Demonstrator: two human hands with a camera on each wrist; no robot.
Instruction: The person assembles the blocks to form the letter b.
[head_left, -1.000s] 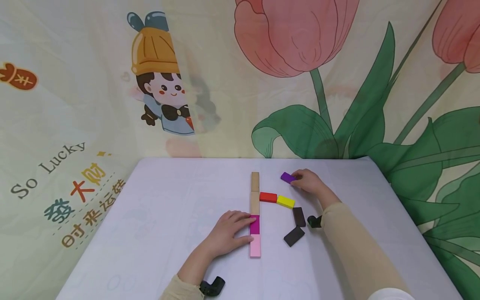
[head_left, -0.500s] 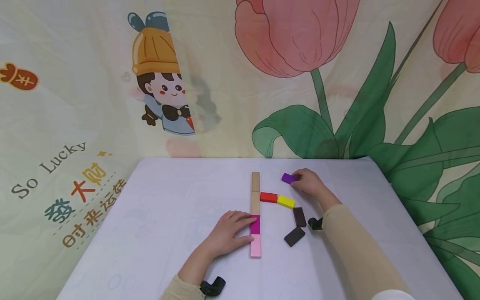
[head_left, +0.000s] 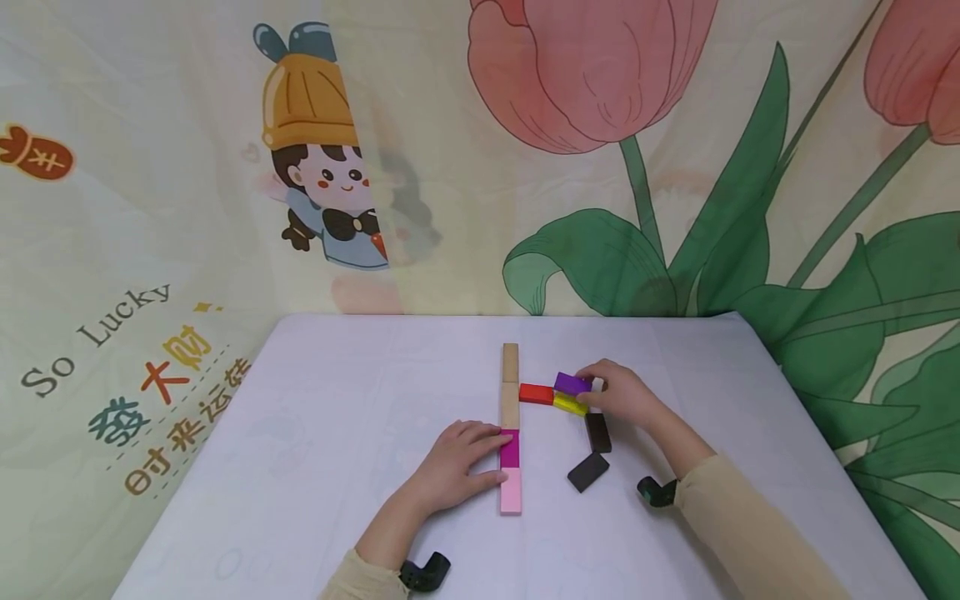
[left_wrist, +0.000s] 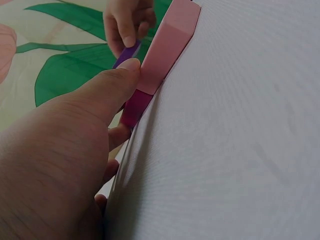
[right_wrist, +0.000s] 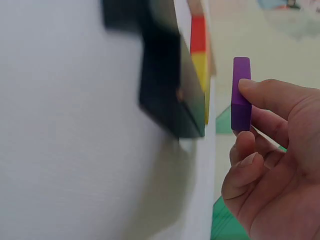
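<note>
Head view: the right hand (head_left: 622, 397) pinches the purple block (head_left: 572, 383) between thumb and fingers and has carried it from the far side of the table (head_left: 337, 400) down to hover just above the yellow block (head_left: 570, 405), so the coloured row seems about to grow. The left hand (head_left: 450, 467) stays flat, fingers straight, pressing beside the magenta block (head_left: 509, 448) and pink block (head_left: 510, 491). All blocks are small, smooth painted wooden rectangles; two dark blocks (head_left: 592, 454) lie near.
</note>
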